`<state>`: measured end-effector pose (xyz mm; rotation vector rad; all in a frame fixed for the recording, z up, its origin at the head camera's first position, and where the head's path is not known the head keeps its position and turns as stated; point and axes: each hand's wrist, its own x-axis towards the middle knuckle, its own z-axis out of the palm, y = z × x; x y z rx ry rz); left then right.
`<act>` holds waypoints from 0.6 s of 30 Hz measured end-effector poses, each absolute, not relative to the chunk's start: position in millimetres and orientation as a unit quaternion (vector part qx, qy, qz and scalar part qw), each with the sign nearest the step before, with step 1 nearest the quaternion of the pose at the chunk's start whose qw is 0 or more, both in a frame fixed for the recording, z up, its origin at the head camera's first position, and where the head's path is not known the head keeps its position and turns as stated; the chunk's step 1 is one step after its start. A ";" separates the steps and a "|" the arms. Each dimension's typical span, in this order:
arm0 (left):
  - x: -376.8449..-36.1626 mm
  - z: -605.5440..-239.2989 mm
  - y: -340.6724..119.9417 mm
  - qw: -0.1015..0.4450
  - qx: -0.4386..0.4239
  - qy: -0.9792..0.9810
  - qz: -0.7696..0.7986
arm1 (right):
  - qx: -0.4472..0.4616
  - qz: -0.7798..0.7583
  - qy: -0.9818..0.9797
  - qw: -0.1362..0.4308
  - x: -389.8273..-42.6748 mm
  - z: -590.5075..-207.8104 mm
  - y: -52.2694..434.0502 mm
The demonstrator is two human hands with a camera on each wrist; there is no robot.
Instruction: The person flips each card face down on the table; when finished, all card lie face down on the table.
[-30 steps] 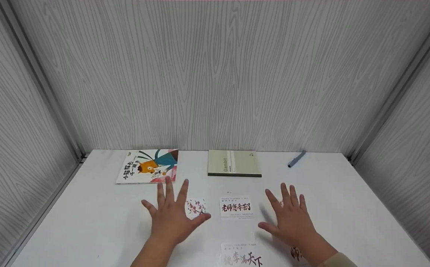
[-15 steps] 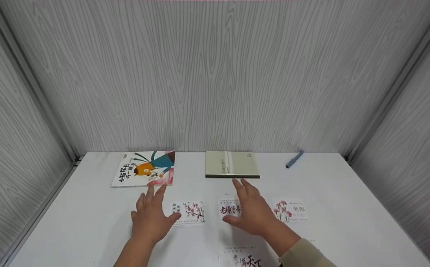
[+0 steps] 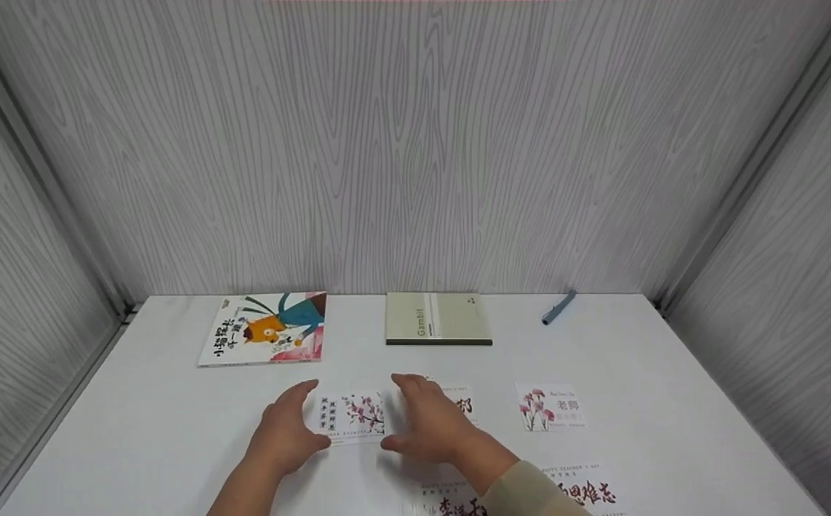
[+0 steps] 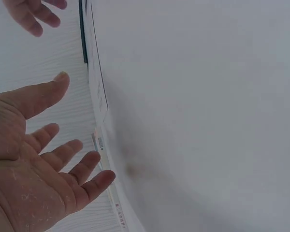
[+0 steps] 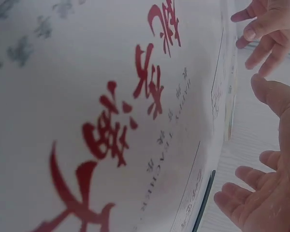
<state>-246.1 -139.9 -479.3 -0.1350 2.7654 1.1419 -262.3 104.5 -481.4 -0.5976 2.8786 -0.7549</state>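
Observation:
A white card with pink blossoms (image 3: 351,417) lies flat on the table between my two hands. To its left is my left hand (image 3: 286,433), fingers relaxed and apart, thumb near the card's lower left corner. My right hand (image 3: 433,423) hovers at the card's right side, thumb and fingers spread with nothing held. It partly covers a card with red lettering (image 3: 464,405). In the left wrist view my left hand (image 4: 43,164) shows a bare palm. The right wrist view has my right hand (image 5: 275,179) likewise holding nothing, beside a card with large red characters (image 5: 111,130).
Toward the back lie a picture book (image 3: 269,330), a green Gambit notebook (image 3: 438,319) and a blue pen (image 3: 559,308). A carnation card (image 3: 551,407) is right of my hands. Two lettered cards lie near the front, one of them at right (image 3: 591,491). Grey panels enclose the table.
Both hands have come lower and drawn closer together. My right hand has swung left from above the carnation card to beside the blossom card. The view has shifted slightly; the cards lie still.

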 end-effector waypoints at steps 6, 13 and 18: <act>-254.3 -483.8 -143.7 0.098 -0.024 0.932 0.347 | -0.209 -0.225 0.949 0.072 -271.9 -486.8 84.9; -261.3 -486.0 -142.0 0.115 -0.007 0.949 0.294 | -0.218 -0.160 0.959 0.082 -277.0 -494.7 71.7; -270.5 -485.1 -132.2 0.128 0.009 0.955 0.268 | -0.213 -0.169 0.959 0.079 -281.7 -495.5 76.5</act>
